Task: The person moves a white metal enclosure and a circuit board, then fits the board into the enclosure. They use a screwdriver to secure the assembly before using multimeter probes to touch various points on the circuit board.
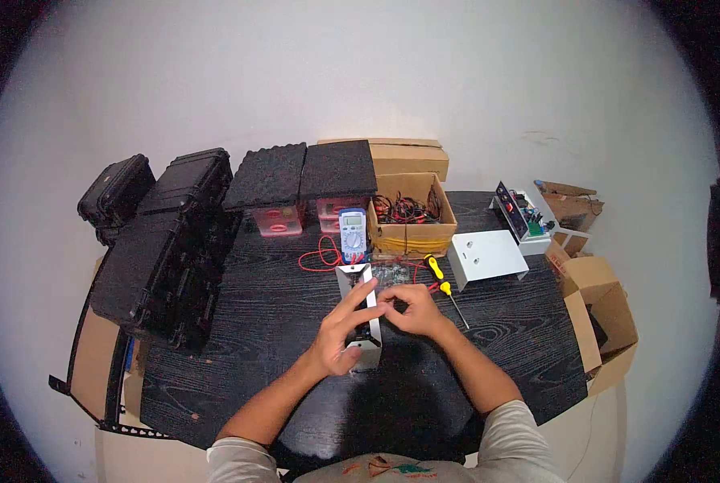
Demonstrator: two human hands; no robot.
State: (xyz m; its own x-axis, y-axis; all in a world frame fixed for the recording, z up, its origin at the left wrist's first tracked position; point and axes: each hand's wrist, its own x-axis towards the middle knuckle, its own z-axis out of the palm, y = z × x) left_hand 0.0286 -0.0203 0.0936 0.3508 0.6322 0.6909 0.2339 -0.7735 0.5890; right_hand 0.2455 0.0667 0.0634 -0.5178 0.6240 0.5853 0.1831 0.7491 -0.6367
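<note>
A white metal housing with a dark inside (pixel 366 356) stands on the table in front of me. My left hand (pixel 340 334) lies across it, fingers stretched out and apart, their tips reaching its right side. At that side my right hand (pixel 412 310) is closed, with thumb and forefinger pinched together close to the left fingertips. Whatever the pinch may hold is too small or hidden. Just beyond the housing is a blue-and-white multimeter (pixel 353 233) with red leads (pixel 316 259). Beside my right hand lie a yellow-handled screwdriver (pixel 447 290) and a yellow-and-black tool handle (pixel 432 267).
Black hard cases (pixel 155 270) stack up at left. Black foam sheets (pixel 267 173) cover red-and-clear drawers (pixel 278 221). A cardboard box (pixel 412 240) holds tangled cables. On the right are a white metal cover (pixel 489 256), an electronics unit (pixel 529 221) and an open carton (pixel 602 282).
</note>
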